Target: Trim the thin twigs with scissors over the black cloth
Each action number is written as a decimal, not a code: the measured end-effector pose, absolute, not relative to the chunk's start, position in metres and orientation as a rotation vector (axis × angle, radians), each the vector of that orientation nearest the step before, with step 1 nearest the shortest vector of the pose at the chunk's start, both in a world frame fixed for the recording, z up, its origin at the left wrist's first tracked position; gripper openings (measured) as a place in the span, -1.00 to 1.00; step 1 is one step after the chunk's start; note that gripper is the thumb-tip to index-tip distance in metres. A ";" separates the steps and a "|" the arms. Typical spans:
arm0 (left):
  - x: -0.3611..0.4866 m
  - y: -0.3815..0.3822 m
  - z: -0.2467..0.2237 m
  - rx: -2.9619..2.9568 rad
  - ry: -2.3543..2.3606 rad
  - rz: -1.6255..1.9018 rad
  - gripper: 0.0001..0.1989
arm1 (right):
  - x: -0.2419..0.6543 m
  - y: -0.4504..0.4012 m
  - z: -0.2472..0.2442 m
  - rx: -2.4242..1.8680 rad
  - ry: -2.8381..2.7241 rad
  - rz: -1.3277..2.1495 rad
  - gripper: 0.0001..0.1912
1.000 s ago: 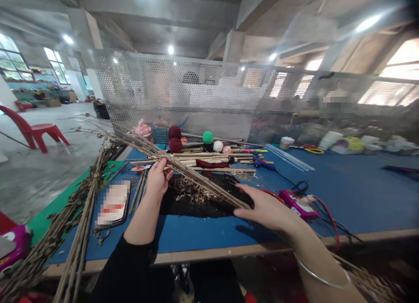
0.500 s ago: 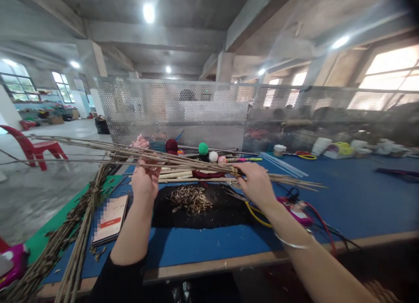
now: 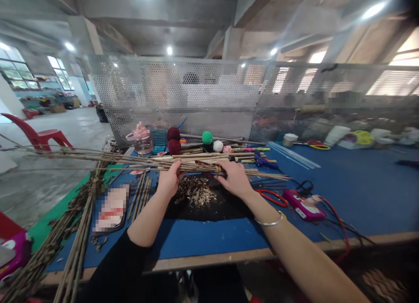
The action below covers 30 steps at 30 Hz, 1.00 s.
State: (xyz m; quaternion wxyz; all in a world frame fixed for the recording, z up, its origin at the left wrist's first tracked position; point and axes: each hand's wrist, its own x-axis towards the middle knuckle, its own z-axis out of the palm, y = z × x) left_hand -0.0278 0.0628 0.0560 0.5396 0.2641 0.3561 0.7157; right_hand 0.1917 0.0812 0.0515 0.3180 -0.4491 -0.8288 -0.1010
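Note:
A bundle of long thin dry twigs (image 3: 127,160) stretches sideways above the table, its thin ends reaching out over the floor on the left. My left hand (image 3: 169,178) is closed around the bundle near its middle. Further right, my right hand (image 3: 236,177) grips the same twigs close to a yellowish tie, with their butt ends sticking out beyond it. Beneath both hands lies a black cloth (image 3: 229,207) with a pile of dry brown scraps (image 3: 198,192) on it. Several short twigs (image 3: 141,196) rest left of the cloth.
More twigs (image 3: 78,233) lie along the table's left side beside a phone-like slab (image 3: 113,207). Yarn balls (image 3: 207,137), a pink-lidded jug (image 3: 143,139) and a blue glue gun (image 3: 264,161) stand behind. Right are red-handled scissors (image 3: 273,197) and a magenta box (image 3: 304,205) with cords.
My left hand has moved right along the bundle, closer to my right hand, and its fingers have closed. The bundle sits lower over the table. The camera view has shifted.

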 end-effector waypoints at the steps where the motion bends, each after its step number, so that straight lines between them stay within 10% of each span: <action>1: -0.029 0.064 0.052 0.657 0.832 1.690 -0.75 | 0.190 0.078 0.055 -1.193 -2.202 -0.254 -0.49; 12: -0.045 0.062 0.029 0.810 0.704 1.516 -0.57 | 0.176 0.100 0.069 -1.077 -2.416 0.389 -0.73; 30: -0.050 0.063 0.020 0.679 0.848 1.578 -0.51 | 0.173 0.098 0.038 -0.941 -2.140 -0.094 -0.83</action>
